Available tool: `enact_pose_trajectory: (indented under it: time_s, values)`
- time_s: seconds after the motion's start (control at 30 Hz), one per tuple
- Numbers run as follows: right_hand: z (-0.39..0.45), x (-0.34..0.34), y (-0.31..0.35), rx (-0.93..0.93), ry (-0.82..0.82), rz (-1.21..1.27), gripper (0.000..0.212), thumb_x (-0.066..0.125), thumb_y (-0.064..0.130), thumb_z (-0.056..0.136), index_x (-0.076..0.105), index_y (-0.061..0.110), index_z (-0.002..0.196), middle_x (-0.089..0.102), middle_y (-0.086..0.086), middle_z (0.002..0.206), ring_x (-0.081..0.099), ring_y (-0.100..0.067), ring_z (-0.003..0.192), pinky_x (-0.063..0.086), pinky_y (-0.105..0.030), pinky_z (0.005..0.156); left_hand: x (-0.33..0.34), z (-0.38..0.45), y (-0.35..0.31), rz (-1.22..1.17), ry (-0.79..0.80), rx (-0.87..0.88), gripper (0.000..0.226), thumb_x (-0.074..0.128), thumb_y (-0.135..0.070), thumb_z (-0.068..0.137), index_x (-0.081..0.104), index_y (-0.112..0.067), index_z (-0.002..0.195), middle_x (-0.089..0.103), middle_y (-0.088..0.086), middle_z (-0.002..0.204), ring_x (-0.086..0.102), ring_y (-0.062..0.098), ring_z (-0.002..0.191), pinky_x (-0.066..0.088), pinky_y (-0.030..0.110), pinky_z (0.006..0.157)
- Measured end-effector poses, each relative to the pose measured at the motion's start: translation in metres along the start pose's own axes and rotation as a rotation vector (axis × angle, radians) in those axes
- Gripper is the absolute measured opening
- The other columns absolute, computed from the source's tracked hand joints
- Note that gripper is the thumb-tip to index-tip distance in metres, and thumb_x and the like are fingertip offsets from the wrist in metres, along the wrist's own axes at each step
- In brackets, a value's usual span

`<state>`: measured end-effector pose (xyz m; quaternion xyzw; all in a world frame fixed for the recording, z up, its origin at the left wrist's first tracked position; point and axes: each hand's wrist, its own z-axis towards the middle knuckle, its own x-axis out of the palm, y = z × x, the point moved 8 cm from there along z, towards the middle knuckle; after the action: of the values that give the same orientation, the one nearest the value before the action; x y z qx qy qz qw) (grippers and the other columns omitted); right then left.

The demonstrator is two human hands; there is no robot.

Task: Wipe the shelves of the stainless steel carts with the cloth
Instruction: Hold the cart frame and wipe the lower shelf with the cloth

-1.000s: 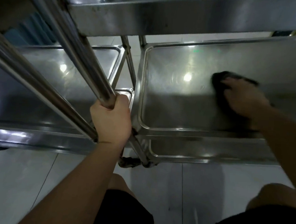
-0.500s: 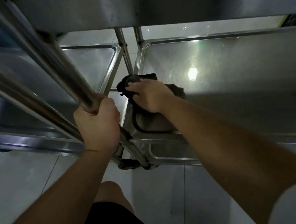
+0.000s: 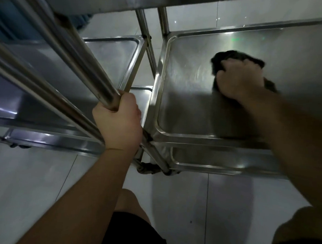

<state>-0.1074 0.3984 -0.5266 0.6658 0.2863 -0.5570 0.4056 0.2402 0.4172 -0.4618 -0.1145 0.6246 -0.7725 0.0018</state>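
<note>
Your right hand (image 3: 239, 79) has its fingers (image 3: 246, 65) curled down over a dark, bunched cloth (image 3: 220, 60), clamping it flat against the middle shelf (image 3: 186, 97) of the right-hand stainless steel cart. The cloth sits toward the middle of that shelf, apart from its raised left rim, and shows in front of the knuckles and again behind the wrist. The picture is blurred around this hand, so the exact finger placement is hard to read.

Your left hand (image 3: 120, 122) has its fingers wrapped tight around a round, polished steel upright tube (image 3: 70, 45) that slants up across the view, bracing you beside the corner where the two carts meet.

You are in the wiping step on this shelf. The near-left corner and the rim look untouched from here, though the glare makes that a judgement only. The next stroke calls for steady downward pressure and a pass that runs right into the rounded corners. The left-hand cart's shelf (image 3: 111, 55) and the lower shelf (image 3: 210, 161) beneath appear yet to be done.
</note>
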Motion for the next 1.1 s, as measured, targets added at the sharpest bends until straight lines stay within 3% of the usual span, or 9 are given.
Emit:
enact_pose_trajectory:
  time_s: [0.1,0.17,0.3,0.5,0.67,0.83,0.93,1.03,1.1]
  values:
    - [-0.051,0.028,0.087,-0.298,0.155,0.035,0.064,0.024,0.050,0.099,0.038,0.034,0.160,0.036,0.004,0.169,0.031,-0.031,0.153,0.023,-0.050,0.125,0.000,0.002,0.000,0.009,0.012,-0.017,0.027,0.057,-0.010,0.083,0.043,-0.016,0.061,0.039,0.004,0.052,0.042,0.018,0.047,0.040,0.026,0.049]
    - [-0.091,0.039,0.135,-0.463,0.247,0.125,0.068,0.018,0.051,0.095,0.042,0.041,0.158,0.036,0.011,0.168,0.027,-0.024,0.156,0.019,-0.048,0.127,0.001,0.003,-0.002,0.026,0.021,-0.022,0.027,0.057,-0.013,0.082,0.043,-0.014,0.058,0.038,0.007,0.052,0.041,0.018,0.046,0.038,0.026,0.049]
    - [-0.158,0.053,0.163,-0.644,0.317,0.160,0.063,0.018,0.050,0.100,0.038,0.046,0.159,0.028,0.021,0.169,0.016,-0.016,0.160,0.004,-0.044,0.129,0.002,0.001,-0.005,0.031,0.039,-0.025,0.026,0.061,-0.022,0.075,0.044,-0.011,0.058,0.036,0.006,0.051,0.038,0.016,0.045,0.035,0.025,0.046]
    - [-0.168,0.029,0.060,-0.478,0.195,0.036,0.064,0.023,0.052,0.097,0.039,0.044,0.159,0.029,0.020,0.169,0.020,-0.014,0.159,0.010,-0.040,0.130,-0.002,0.001,-0.001,0.091,0.006,-0.038,0.033,0.059,-0.033,0.068,0.048,-0.002,0.064,0.038,0.011,0.058,0.043,0.017,0.047,0.037,0.024,0.045]
    - [-0.160,0.000,-0.084,-0.184,0.112,-0.035,0.062,0.020,0.051,0.101,0.033,0.043,0.161,0.028,0.017,0.170,0.022,-0.017,0.159,0.017,-0.045,0.130,-0.009,-0.002,-0.001,0.251,0.017,-0.016,0.023,0.058,-0.031,0.078,0.064,-0.014,0.065,0.067,0.001,0.055,0.067,0.016,0.054,0.053,0.022,0.051]
    - [-0.165,-0.006,-0.091,-0.093,0.057,-0.046,0.070,0.014,0.055,0.096,0.036,0.041,0.160,0.033,0.016,0.168,0.026,-0.020,0.157,0.017,-0.046,0.129,-0.020,-0.003,-0.006,0.453,-0.019,-0.039,0.043,0.059,-0.055,0.083,0.070,-0.013,0.084,0.069,-0.011,0.063,0.063,-0.002,0.054,0.041,0.010,0.046]
    - [-0.165,-0.008,-0.087,-0.105,0.042,-0.025,0.073,0.010,0.055,0.094,0.039,0.041,0.159,0.035,0.017,0.167,0.028,-0.019,0.156,0.017,-0.044,0.128,-0.028,-0.019,-0.003,0.623,0.016,-0.036,0.036,0.070,-0.055,0.084,0.060,-0.020,0.090,0.069,-0.001,0.084,0.068,0.001,0.078,0.052,0.023,0.067]
    - [-0.163,-0.006,-0.090,-0.132,0.048,-0.035,0.071,0.011,0.053,0.095,0.038,0.041,0.160,0.034,0.017,0.168,0.028,-0.018,0.156,0.016,-0.043,0.128,-0.048,-0.071,0.035,0.565,-0.076,-0.389,0.054,0.077,-0.041,0.080,0.056,-0.012,0.119,0.064,0.009,0.116,0.065,0.029,0.108,0.053,0.042,0.091]
    - [-0.162,-0.006,-0.093,-0.147,0.057,-0.028,0.072,0.010,0.054,0.095,0.036,0.041,0.161,0.033,0.017,0.168,0.026,-0.018,0.156,0.014,-0.043,0.128,-0.027,-0.117,0.055,0.526,-0.018,-0.557,0.046,0.072,-0.042,0.074,0.062,-0.015,0.110,0.069,0.006,0.106,0.066,0.031,0.100,0.055,0.046,0.092]
